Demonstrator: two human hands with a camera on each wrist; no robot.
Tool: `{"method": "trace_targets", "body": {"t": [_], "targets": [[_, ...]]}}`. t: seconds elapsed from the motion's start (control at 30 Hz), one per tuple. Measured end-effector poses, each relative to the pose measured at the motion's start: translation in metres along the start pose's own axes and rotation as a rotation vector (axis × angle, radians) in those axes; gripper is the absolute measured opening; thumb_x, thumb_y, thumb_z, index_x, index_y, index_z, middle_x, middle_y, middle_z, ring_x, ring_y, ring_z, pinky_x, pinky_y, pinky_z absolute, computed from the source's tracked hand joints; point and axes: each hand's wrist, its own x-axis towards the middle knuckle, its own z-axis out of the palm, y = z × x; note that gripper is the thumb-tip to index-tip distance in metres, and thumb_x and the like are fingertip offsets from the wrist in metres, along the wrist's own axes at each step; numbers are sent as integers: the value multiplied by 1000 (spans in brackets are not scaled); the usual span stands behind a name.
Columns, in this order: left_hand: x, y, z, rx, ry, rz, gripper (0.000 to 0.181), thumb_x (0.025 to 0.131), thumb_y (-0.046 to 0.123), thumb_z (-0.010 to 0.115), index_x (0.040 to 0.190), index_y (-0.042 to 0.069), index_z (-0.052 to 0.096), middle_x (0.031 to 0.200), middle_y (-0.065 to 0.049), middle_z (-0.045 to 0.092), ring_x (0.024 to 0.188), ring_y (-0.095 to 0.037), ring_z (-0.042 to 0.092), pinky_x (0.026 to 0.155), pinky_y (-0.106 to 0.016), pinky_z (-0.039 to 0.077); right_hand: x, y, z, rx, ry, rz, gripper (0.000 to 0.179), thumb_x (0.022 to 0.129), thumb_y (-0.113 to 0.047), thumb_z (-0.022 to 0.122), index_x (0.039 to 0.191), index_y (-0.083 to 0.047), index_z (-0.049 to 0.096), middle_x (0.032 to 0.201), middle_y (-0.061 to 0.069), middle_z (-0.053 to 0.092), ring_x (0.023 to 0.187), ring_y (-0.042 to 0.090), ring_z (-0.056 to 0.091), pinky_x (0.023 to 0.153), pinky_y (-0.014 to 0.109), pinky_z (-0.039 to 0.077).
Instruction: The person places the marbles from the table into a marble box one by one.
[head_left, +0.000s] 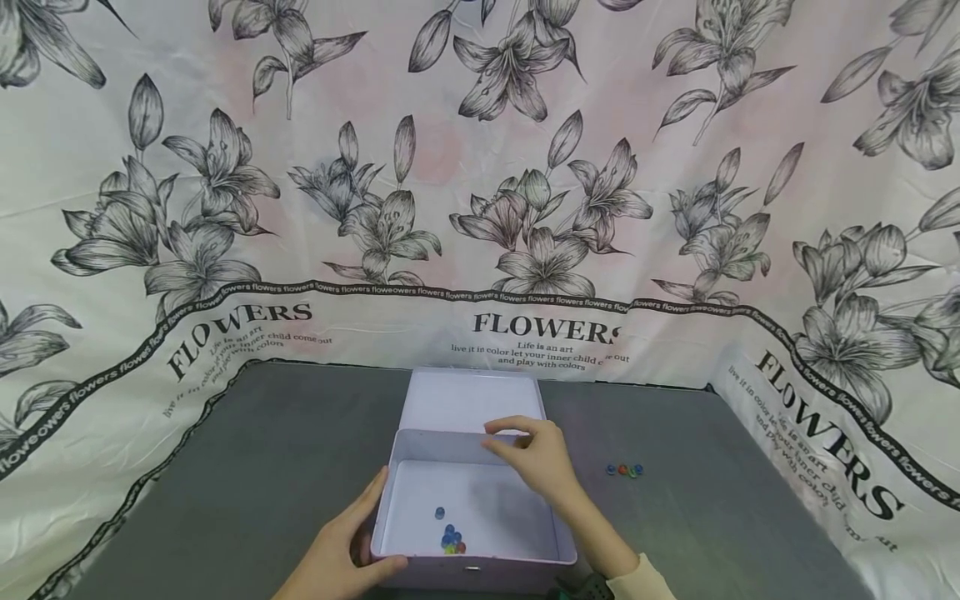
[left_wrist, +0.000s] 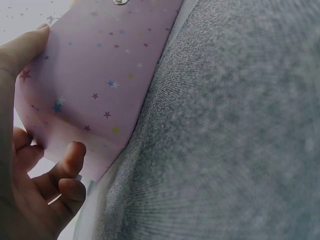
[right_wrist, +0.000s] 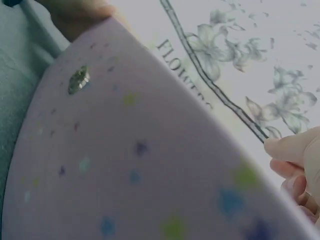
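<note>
A lidded pale lilac box point(head_left: 525, 560), printed with small stars, stands with its lid point(head_left: 476, 398) tipped back. My left hand point(head_left: 341, 533) holds its front left corner, thumb along the front rim and fingers by the left side. In the left wrist view, that hand point(left_wrist: 47, 185) curls around the box's corner. My right hand point(head_left: 536, 454) hovers over the box's back right part, thumb and forefinger bent toward each other with a gap and no object visible between them. Inside lie several small glass marbles point(head_left: 452, 537), mostly blue, and one blue marble point(head_left: 439, 512) sits apart.
On the dark grey table point(head_left: 300, 442), right of the box, a short row of several coloured marbles point(head_left: 624, 471) lies. A white flower-printed cloth point(head_left: 390, 333) hangs behind and along both sides of the table. The box has a metal clasp point(right_wrist: 79, 80) on its front.
</note>
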Motion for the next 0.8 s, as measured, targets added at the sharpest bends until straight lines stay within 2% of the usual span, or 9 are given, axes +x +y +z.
{"method": "trace_targets", "body": {"t": [0.13, 0.23, 0.33, 0.47, 0.6, 0.7, 0.8], "targets": [[-1, 0, 0, 4, -3, -15, 116, 80, 52, 91, 170, 28, 23, 174, 2, 27, 144, -25, 46, 108, -21, 44, -3, 5, -13, 39, 29, -11, 24, 88, -19, 88, 110, -9, 84, 93, 7, 79, 45, 4, 35, 47, 22, 30], [-2, 1, 0, 6, -12, -16, 115, 80, 52, 90, 171, 28, 23, 174, 1, 27, 142, -25, 47, 106, -19, 45, -6, 11, -25, 41, 54, -11, 25, 89, -19, 88, 111, -9, 83, 87, 9, 77, 46, 5, 35, 45, 22, 30], [-2, 1, 0, -1, -18, -15, 115, 81, 51, 91, 171, 27, 23, 175, 0, 26, 138, -24, 50, 103, -16, 45, -9, 18, -37, 43, 92, -5, 25, 88, -17, 88, 111, -8, 83, 91, 10, 77, 45, 4, 35, 44, 21, 30], [-2, 2, 0, -2, -9, -25, 115, 80, 51, 91, 170, 28, 24, 174, 1, 27, 144, -26, 46, 105, -18, 45, -11, 31, -56, 33, 143, 4, 27, 89, -15, 88, 113, -4, 82, 111, 13, 79, 49, 5, 48, 46, 21, 35], [-1, 2, 0, 16, -1, -32, 115, 80, 53, 90, 170, 30, 24, 174, 2, 27, 151, -30, 40, 111, -30, 46, -14, 41, -78, 9, 203, 31, 28, 90, -14, 87, 115, -4, 81, 110, 15, 80, 51, 7, 54, 46, 23, 36], [-1, 3, 1, 16, -3, -28, 115, 81, 53, 90, 170, 28, 23, 174, 0, 27, 153, -33, 39, 113, -44, 46, -19, 48, -95, -19, 242, 75, 29, 91, -16, 86, 117, -5, 81, 96, 10, 80, 48, 6, 43, 45, 24, 35], [-2, 2, 1, 7, -8, -24, 115, 81, 52, 90, 171, 26, 23, 175, -3, 26, 152, -36, 39, 112, -48, 47, -25, 56, -113, -55, 273, 124, 32, 93, -19, 85, 120, -5, 79, 88, 2, 80, 45, 8, 43, 47, 25, 41]]}}
